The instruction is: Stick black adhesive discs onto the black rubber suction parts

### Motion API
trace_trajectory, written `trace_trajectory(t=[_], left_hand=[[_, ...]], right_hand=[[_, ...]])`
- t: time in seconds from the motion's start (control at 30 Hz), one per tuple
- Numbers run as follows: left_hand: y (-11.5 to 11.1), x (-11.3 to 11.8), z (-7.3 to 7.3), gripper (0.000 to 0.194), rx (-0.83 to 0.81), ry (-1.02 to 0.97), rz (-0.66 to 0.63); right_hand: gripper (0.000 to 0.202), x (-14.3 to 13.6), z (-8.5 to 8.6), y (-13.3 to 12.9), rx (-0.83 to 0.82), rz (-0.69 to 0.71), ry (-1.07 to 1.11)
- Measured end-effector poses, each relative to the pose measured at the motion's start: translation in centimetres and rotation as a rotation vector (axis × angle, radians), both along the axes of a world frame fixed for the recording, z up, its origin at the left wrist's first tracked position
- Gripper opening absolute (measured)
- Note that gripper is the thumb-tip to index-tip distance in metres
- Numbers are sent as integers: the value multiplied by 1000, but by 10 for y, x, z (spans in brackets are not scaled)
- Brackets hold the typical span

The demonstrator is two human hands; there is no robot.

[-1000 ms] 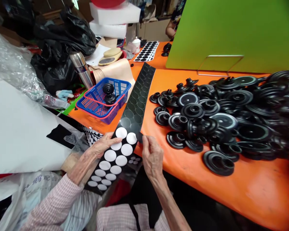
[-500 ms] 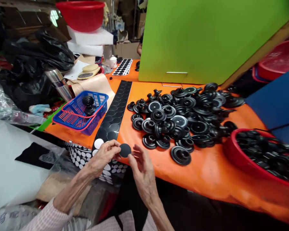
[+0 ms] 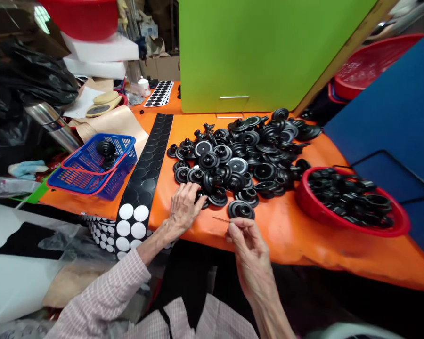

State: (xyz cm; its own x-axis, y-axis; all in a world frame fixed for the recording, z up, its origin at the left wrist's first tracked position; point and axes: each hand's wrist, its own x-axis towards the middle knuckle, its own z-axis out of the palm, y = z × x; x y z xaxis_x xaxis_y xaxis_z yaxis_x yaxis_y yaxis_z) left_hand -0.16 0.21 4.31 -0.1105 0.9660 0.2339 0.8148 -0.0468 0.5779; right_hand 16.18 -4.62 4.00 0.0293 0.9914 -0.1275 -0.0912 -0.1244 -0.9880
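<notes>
My left hand (image 3: 184,209) is at the near left edge of a heap of black round stepped parts (image 3: 265,170). Its thumb and fingers close around one black stepped part (image 3: 202,194), partly hidden by the fingers. Between the thumb and fingertips of my right hand (image 3: 249,240) is a thin round black sticker (image 3: 220,219), turned edge-on. A single black stepped part (image 3: 240,210) lies just beyond that hand. Left of my left hand runs a strip of round black stickers (image 3: 146,169), its near end showing white circles and hanging over the table edge.
A blue basket (image 3: 92,188) with black parts stands on the left of the orange table (image 3: 198,230). At right is a red basin (image 3: 353,226) full of black parts. A green board (image 3: 261,56) rises behind the heap, and a blue panel (image 3: 392,122) stands at right.
My left hand has let go of the sticker and moved right and up to the heap, closing on a part. My right hand has moved right with the sticker, now edge-on. The view has shifted right.
</notes>
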Motion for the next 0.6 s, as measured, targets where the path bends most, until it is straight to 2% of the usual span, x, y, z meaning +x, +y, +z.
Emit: trace_trajectory(t=[0.07,0.1,0.27,0.37,0.47,0.53,0.6], left_hand=[[-1,-5,-4,11,40,-146,28],[-4,-10,-4,10,29,-280,55],[-26,-34,13,21,-230,-1259,208],[-36,-40,23,17,-334,-1632,266],[-41,-42,26,22,-387,-1794,230],[-44,-42,25,26,-375,-1799,200],[-49,-44,23,26,-331,-1733,177]], right_hand=[[28,4,-1,-1,1,23,-51],[28,3,-1,0,-1,36,-57],[29,-16,5,3,0,114,8],[26,-32,9,4,53,171,14],[30,-43,12,4,121,189,48],[36,-46,13,4,108,198,78],[30,-46,15,4,36,212,93]])
